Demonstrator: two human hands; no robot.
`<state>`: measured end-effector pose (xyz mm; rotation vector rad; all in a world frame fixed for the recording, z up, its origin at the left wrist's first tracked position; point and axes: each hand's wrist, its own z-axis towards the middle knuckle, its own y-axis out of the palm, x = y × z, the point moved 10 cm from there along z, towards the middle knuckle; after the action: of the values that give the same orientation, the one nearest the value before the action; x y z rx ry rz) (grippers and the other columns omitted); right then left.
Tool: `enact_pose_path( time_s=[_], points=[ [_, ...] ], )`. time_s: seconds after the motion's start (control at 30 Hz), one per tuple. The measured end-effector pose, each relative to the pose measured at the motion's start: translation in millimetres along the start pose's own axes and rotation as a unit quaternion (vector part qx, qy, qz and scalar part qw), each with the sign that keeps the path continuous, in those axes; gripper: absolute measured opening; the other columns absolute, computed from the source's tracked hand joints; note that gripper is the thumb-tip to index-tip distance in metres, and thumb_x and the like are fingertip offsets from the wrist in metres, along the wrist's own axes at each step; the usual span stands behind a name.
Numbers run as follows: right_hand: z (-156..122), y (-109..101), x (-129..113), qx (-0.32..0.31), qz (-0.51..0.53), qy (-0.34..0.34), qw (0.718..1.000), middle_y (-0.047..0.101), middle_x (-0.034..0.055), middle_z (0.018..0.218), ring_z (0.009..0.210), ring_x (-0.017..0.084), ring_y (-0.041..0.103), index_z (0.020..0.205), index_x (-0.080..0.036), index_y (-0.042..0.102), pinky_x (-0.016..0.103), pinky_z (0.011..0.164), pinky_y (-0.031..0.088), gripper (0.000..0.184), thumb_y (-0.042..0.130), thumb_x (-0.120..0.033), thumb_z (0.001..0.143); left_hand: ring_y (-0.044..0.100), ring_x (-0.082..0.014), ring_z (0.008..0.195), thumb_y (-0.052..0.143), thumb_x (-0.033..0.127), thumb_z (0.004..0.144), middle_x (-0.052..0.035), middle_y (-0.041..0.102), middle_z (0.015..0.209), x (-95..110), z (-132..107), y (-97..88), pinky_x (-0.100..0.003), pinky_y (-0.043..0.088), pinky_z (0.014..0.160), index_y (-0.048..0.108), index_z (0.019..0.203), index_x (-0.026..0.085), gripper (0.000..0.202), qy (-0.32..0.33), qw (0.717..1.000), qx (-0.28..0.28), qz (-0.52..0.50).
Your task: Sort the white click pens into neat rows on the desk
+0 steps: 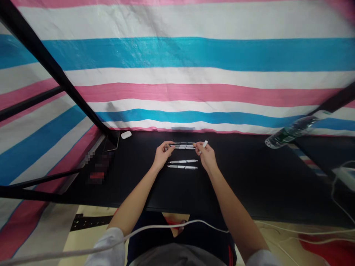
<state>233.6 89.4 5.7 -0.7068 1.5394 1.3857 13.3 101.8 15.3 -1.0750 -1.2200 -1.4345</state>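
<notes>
My left hand (163, 155) and my right hand (206, 156) hover over a black tabletop (235, 177), fingers pinching inward. Between them lie two slim pens, one dark (180, 143) and one white (183, 148). My left fingertips hold the left end of this pair. My right hand grips a white pen cap (205, 144) and its fingers reach the pair's right end. Just nearer me, apart from both hands, lie two white retractable pens (183, 161) (182, 167), side by side.
A white earbud case (126, 135) and a dark phone (111, 142) sit at the table's far left. A plastic water bottle (291, 132) hangs at right. A striped tarp (194, 55) and black metal bars (52, 70) surround the table. A white cable (166, 226) crosses below.
</notes>
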Motion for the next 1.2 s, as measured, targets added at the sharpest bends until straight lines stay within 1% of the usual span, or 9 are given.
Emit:
enact_pose_path(
  time_s=[0.13, 0.3, 0.43, 0.57, 0.77, 0.9, 1.07, 1.2],
  points=[
    [-1.8, 4.4, 3.3, -0.017, 0.004, 0.016, 1.0, 0.07, 0.0042, 0.072, 0.055, 0.009, 0.049, 0.075, -0.018, 0.066, 0.023, 0.046, 0.03, 0.029, 0.082, -0.037, 0.059, 0.031, -0.0046, 0.049, 0.076, 0.042, 0.07, 0.0064, 0.035, 0.06, -0.3, -0.9, 1.0, -0.019, 0.027, 0.044, 0.069, 0.09, 0.017, 0.033, 0.0, 1.0, 0.0, 0.01],
    [-2.9, 6.1, 5.5, -0.024, 0.004, 0.024, 0.999, 0.07, 0.0043, 0.072, 0.055, 0.009, 0.049, 0.075, -0.018, 0.067, 0.023, 0.045, 0.03, 0.028, 0.082, -0.035, 0.059, 0.031, -0.0044, 0.047, 0.076, 0.044, 0.069, 0.0067, 0.034, 0.057, -1.6, -0.9, -1.4, -0.019, 0.026, 0.044, 0.068, 0.082, 0.015, 0.032, 0.001, 1.0, 0.017, 0.014],
    [-1.5, 2.8, 2.5, -0.017, 0.013, 0.012, 1.0, 0.07, 0.0043, 0.073, 0.055, 0.009, 0.049, 0.075, -0.018, 0.066, 0.022, 0.045, 0.03, 0.028, 0.082, -0.035, 0.06, 0.031, -0.0035, 0.045, 0.078, 0.043, 0.068, 0.0067, 0.037, 0.057, -3.1, 1.6, -5.3, -0.02, 0.024, 0.043, 0.066, 0.08, 0.015, 0.033, -0.001, 0.999, 0.029, -0.03],
    [1.8, -4.1, 0.7, 0.002, 0.034, 0.011, 0.999, 0.07, 0.0043, 0.073, 0.056, 0.009, 0.049, 0.074, -0.018, 0.066, 0.021, 0.045, 0.031, 0.03, 0.084, -0.035, 0.058, 0.029, -0.0025, 0.043, 0.079, 0.042, 0.067, 0.0079, 0.035, 0.054, -3.6, 5.5, -12.9, -0.02, 0.021, 0.042, 0.065, 0.078, 0.015, 0.033, -0.003, 0.995, 0.048, -0.086],
    [5.6, -10.8, 1.7, 0.011, 0.054, 0.018, 0.998, 0.07, 0.0045, 0.074, 0.058, 0.01, 0.051, 0.076, -0.019, 0.065, 0.021, 0.045, 0.032, 0.03, 0.084, -0.034, 0.058, 0.029, -0.0027, 0.042, 0.081, 0.041, 0.065, 0.0088, 0.033, 0.052, -2.1, 7.3, -19.8, -0.02, 0.022, 0.042, 0.064, 0.078, 0.015, 0.033, -0.009, 0.992, 0.065, -0.106],
    [6.3, -11.3, 1.5, 0.007, 0.05, 0.015, 0.999, 0.07, 0.0044, 0.075, 0.057, 0.01, 0.051, 0.077, -0.019, 0.065, 0.021, 0.045, 0.032, 0.029, 0.083, -0.033, 0.059, 0.029, -0.003, 0.042, 0.081, 0.041, 0.065, 0.0087, 0.034, 0.051, -0.6, 6.8, -18.9, -0.02, 0.022, 0.042, 0.065, 0.078, 0.015, 0.034, -0.01, 0.993, 0.066, -0.101],
    [5.6, -11.6, 2.9, 0.014, 0.057, 0.023, 0.998, 0.07, 0.0044, 0.074, 0.057, 0.009, 0.05, 0.075, -0.019, 0.066, 0.021, 0.045, 0.031, 0.03, 0.085, -0.033, 0.056, 0.029, -0.0026, 0.042, 0.081, 0.042, 0.064, 0.0086, 0.034, 0.052, -2.4, 8.0, -18.2, -0.02, 0.021, 0.042, 0.065, 0.078, 0.015, 0.034, -0.007, 0.993, 0.062, -0.101],
    [4.4, -8.9, 2.3, 0.008, 0.039, 0.017, 0.999, 0.07, 0.004, 0.073, 0.056, 0.009, 0.049, 0.076, -0.019, 0.066, 0.021, 0.044, 0.03, 0.031, 0.084, -0.035, 0.057, 0.031, -0.0024, 0.042, 0.08, 0.042, 0.066, 0.0075, 0.037, 0.055, -3.3, 7.7, -16.8, -0.02, 0.021, 0.042, 0.065, 0.078, 0.015, 0.033, 0.001, 0.995, 0.051, -0.081]
  ],
)
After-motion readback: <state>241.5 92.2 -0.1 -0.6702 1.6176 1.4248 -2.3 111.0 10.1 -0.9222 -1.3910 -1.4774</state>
